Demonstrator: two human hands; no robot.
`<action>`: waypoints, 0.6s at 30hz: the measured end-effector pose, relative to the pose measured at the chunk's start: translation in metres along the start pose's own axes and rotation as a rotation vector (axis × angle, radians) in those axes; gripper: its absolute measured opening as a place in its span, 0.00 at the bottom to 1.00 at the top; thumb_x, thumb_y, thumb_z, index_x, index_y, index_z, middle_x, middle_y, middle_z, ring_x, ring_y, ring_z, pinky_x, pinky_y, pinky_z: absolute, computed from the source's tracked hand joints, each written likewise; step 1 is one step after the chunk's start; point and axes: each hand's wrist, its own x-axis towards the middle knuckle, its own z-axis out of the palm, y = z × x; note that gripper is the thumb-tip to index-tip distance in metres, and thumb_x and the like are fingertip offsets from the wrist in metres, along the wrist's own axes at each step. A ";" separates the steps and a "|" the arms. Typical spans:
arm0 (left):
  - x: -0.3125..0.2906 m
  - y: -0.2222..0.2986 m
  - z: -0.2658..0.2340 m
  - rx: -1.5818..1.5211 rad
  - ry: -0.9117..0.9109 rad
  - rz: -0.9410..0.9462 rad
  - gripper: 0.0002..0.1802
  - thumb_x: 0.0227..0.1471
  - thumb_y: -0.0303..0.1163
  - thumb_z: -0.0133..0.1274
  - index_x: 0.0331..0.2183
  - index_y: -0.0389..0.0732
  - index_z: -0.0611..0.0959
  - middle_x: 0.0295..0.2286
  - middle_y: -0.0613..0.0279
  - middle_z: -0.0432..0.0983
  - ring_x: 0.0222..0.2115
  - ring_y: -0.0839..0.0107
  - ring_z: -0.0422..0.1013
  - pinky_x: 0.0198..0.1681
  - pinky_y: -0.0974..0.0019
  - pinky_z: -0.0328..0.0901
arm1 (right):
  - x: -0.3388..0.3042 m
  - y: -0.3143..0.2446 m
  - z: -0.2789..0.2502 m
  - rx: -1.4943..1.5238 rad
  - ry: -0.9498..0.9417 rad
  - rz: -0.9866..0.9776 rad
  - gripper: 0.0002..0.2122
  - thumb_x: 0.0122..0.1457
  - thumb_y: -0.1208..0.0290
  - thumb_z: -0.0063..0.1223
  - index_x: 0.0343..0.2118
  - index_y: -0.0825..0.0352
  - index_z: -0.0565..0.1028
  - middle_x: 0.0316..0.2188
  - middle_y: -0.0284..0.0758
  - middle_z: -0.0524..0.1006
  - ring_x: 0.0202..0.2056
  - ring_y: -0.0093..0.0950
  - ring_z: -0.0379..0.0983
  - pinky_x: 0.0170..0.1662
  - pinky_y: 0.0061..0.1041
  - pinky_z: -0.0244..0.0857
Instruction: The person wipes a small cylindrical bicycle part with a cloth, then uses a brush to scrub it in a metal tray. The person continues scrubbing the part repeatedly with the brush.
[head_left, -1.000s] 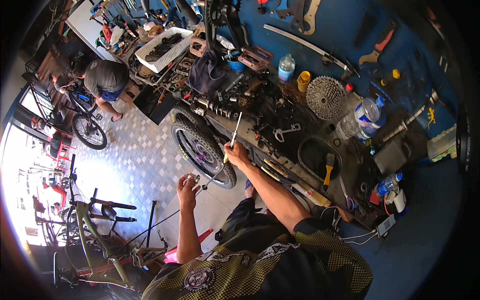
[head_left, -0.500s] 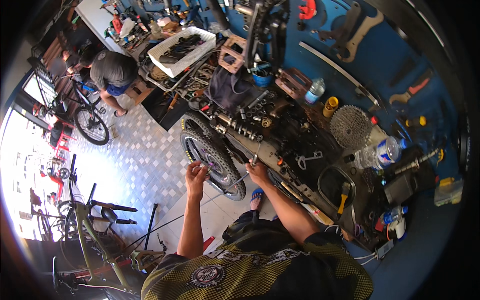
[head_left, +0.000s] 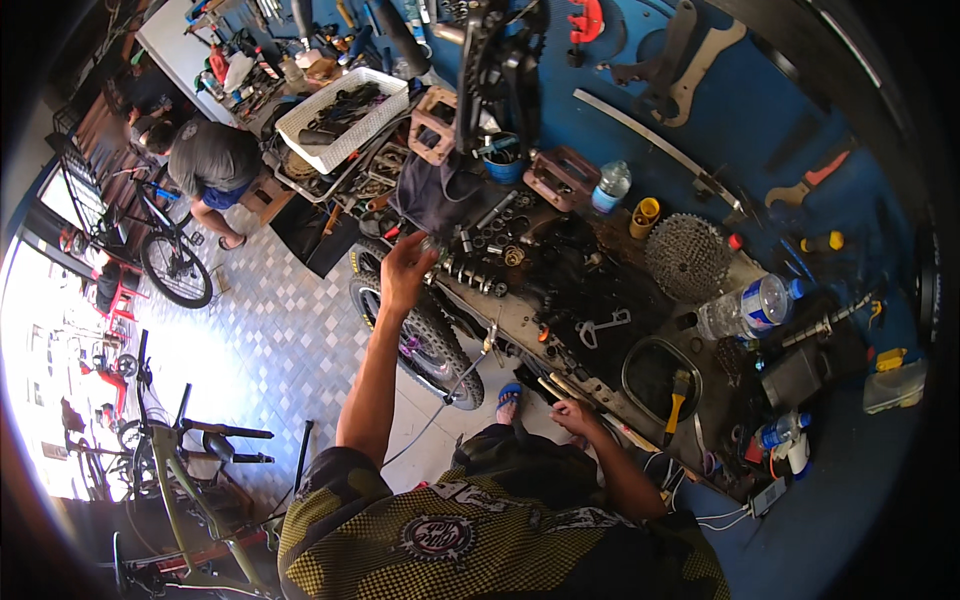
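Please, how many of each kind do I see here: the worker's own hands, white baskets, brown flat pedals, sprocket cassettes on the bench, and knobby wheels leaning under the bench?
own hands: 2 (left hand, right hand)
white basket: 1
brown flat pedals: 2
sprocket cassette: 1
knobby wheel: 1
Total: 7

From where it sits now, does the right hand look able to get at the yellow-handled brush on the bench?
Probably yes. The right hand rests at the near edge of the bench, and the yellow-handled brush lies just beyond it, uncovered, inside a black rubber loop. Nothing tall stands between.
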 end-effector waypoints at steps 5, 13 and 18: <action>0.072 -0.014 0.065 0.191 -0.126 0.188 0.26 0.55 0.35 0.68 0.52 0.36 0.83 0.35 0.63 0.83 0.36 0.71 0.78 0.42 0.65 0.72 | -0.037 0.027 -0.026 0.114 0.015 0.110 0.23 0.58 0.52 0.65 0.49 0.65 0.82 0.39 0.43 0.85 0.42 0.32 0.83 0.47 0.33 0.75; 0.165 -0.016 0.179 0.515 -0.138 0.360 0.23 0.52 0.34 0.66 0.51 0.41 0.83 0.44 0.45 0.83 0.46 0.47 0.79 0.48 0.52 0.73 | -0.102 0.076 -0.012 -0.193 0.376 -0.018 0.21 0.60 0.50 0.62 0.46 0.64 0.84 0.41 0.44 0.85 0.45 0.41 0.83 0.50 0.37 0.76; 0.182 -0.052 0.220 0.674 -0.203 0.313 0.23 0.54 0.37 0.62 0.53 0.48 0.83 0.50 0.49 0.81 0.51 0.44 0.76 0.53 0.49 0.73 | -0.163 0.024 -0.012 -0.040 0.422 0.341 0.20 0.60 0.54 0.64 0.49 0.64 0.83 0.40 0.48 0.85 0.43 0.41 0.84 0.49 0.39 0.77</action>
